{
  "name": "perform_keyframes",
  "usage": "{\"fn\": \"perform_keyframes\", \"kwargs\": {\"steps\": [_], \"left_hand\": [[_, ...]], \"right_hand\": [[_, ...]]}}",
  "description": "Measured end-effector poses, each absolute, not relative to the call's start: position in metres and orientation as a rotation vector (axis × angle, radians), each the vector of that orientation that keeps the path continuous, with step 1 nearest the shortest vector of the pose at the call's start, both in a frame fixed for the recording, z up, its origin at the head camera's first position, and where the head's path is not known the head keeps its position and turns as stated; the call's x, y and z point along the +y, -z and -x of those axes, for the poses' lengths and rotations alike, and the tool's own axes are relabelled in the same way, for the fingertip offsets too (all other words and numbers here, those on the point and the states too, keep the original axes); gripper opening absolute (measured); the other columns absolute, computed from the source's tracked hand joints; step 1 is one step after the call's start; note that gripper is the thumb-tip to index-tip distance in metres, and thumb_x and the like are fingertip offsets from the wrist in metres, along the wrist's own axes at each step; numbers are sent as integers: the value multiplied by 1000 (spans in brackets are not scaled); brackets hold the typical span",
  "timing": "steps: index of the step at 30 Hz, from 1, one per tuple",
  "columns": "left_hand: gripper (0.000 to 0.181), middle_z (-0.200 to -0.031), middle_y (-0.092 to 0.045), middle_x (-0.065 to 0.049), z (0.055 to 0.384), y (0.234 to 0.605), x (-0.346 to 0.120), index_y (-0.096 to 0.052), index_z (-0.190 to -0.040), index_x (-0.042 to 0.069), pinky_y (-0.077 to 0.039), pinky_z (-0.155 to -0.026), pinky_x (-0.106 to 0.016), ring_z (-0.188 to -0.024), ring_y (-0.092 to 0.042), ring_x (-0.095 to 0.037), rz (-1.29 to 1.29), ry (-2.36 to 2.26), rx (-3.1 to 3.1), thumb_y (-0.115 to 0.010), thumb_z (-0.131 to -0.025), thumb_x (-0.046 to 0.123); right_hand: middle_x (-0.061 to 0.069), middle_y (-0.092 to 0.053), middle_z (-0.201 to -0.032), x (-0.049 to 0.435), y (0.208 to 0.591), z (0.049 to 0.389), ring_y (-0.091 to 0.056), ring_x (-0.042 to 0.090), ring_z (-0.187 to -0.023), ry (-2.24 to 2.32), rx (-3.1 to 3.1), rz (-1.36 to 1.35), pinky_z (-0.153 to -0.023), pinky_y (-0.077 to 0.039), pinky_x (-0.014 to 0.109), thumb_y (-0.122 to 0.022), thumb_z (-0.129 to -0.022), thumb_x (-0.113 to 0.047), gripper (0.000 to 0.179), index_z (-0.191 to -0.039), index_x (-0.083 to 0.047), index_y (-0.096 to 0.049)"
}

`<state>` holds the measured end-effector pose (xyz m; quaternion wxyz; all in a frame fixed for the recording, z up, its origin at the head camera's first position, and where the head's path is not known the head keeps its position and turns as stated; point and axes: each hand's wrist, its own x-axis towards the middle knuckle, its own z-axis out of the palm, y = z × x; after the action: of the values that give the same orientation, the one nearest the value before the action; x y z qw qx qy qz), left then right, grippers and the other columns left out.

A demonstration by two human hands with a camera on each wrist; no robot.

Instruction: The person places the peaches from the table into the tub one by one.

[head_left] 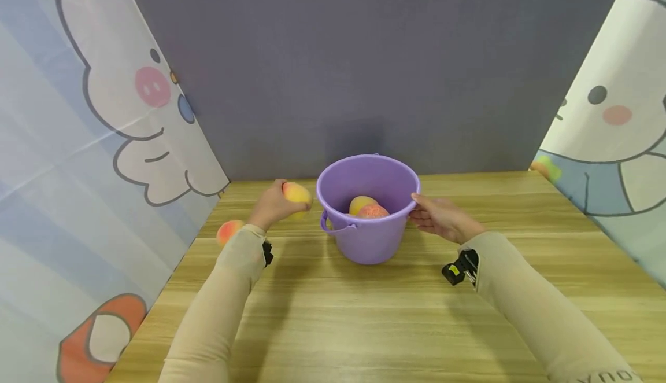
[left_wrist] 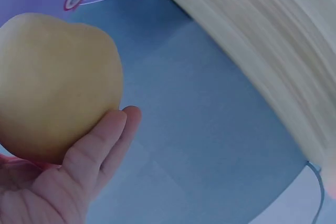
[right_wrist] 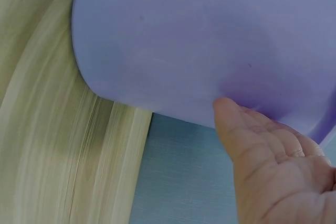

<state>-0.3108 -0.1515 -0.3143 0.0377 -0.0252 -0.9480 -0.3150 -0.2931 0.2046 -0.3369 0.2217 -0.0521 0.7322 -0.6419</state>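
My left hand (head_left: 273, 205) grips a yellow-and-red peach (head_left: 296, 193), raised just left of the purple bucket (head_left: 368, 241). Up close in the left wrist view, the peach (left_wrist: 60, 87) shows its yellow side, with fingers along its lower edge. The bucket stands upright, its handle (head_left: 338, 229) hanging at the front left. Inside it lie a yellow peach (head_left: 361, 203) and a reddish peach (head_left: 373, 211). My right hand (head_left: 442, 218) holds the bucket's right side, thumb at the rim and fingers (right_wrist: 262, 135) extended against the outer wall.
Another red-and-yellow peach (head_left: 229, 231) rests on the wooden table (head_left: 364, 319) beside my left forearm. A dark grey panel (head_left: 374, 70) rises behind the table. Cartoon-printed cloths (head_left: 104, 157) hang at both sides.
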Motion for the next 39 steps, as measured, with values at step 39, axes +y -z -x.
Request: {"fn": "perform_keyframes", "kwargs": {"steps": [39], "left_hand": [[71, -109, -57, -13, 291, 229, -114, -49, -128, 1, -51, -63, -29, -90, -56, -23, 114, 1189, -2975, -71, -77, 46]], "right_hand": [[35, -24, -145, 201, 336, 287, -25, 44, -136, 1788, 2029, 116, -110, -26, 48, -30, -104, -36, 68, -143, 17, -17]]}}
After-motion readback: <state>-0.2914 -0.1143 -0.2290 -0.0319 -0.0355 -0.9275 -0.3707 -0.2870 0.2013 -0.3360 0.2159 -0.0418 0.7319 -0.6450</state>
